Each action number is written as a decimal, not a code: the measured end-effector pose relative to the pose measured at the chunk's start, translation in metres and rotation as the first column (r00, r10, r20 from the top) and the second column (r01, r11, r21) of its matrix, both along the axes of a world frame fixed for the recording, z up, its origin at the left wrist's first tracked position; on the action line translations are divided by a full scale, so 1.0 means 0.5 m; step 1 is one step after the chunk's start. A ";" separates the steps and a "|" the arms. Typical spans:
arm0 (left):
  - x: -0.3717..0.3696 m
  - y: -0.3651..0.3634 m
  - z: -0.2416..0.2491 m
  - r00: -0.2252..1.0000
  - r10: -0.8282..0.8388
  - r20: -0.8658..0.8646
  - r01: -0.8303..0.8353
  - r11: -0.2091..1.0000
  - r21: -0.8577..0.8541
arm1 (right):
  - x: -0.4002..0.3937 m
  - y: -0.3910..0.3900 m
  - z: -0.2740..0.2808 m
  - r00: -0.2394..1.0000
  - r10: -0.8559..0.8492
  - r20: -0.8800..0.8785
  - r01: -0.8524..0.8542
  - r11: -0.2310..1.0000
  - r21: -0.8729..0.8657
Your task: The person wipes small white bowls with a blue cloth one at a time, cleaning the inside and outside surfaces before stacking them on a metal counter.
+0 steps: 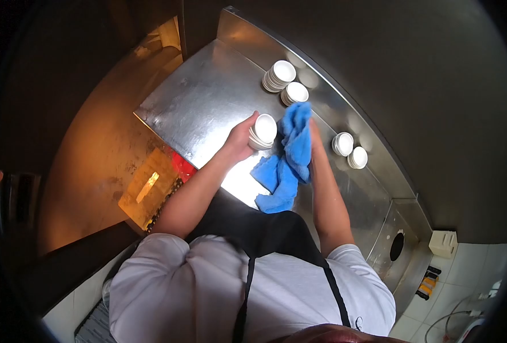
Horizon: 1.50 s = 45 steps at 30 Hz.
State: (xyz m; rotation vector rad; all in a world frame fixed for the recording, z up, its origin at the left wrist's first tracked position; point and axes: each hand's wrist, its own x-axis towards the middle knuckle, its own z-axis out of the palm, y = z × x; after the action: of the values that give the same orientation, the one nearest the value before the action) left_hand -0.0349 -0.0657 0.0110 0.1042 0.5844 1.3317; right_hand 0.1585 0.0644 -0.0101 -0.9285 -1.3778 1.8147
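My left hand (243, 139) is closed around the side of a short stack of white bowls (263, 131), held tilted over the steel counter (196, 91). In my right hand (315, 137) is a blue cloth (295, 134), bunched at the top with its loose end hanging toward my apron. The cloth covers most of the right fingers. Just beyond the cloth stand two stacks of white bowls, a taller stack (279, 75) and a shorter stack (294, 94). Right of my right forearm are two more small stacks, one (342, 144) beside the other (357, 158).
A raised steel backsplash (322, 74) runs along the counter's far side. At the right end is a dark round hole (397, 246) in the steel. A yellowish board (149, 186) and something red (182, 166) lie below the counter's left edge.
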 end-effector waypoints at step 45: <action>0.045 0.066 0.004 0.990 -0.110 -0.090 0.106 0.993 -0.049 | -0.057 -0.095 0.081 0.800 -0.252 0.545 -0.140 0.805 0.577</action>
State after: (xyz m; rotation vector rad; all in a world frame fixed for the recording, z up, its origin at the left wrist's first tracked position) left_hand -0.0125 -0.0327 0.0131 0.1600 0.6766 1.2132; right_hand 0.1299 0.0170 0.0302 -1.2162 -2.1156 0.9093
